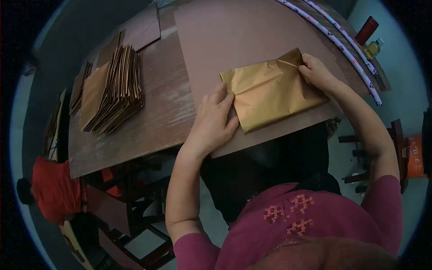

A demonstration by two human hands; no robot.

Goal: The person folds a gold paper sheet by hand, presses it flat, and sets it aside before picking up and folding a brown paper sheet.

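A gold paper piece (272, 96), creased and folded, lies on a brown sheet (225, 40) near the table's front edge. My right hand (317, 74) pinches its upper right corner, where a flap stands raised. At the paper's left edge is my left hand (213, 119), its fingers apart, with fingertips touching the edge and the thumb below them. A stack of folded gold-brown papers (119, 85) sits further left on the wooden table (166, 90).
Two patterned strips (344, 47) run along the table's right side. Beyond them are a red box (366, 30) and a small yellow bottle (372, 48). Dark chairs (108, 207) and a red cloth item (51, 189) are at lower left. An orange bag (415, 156) is at right.
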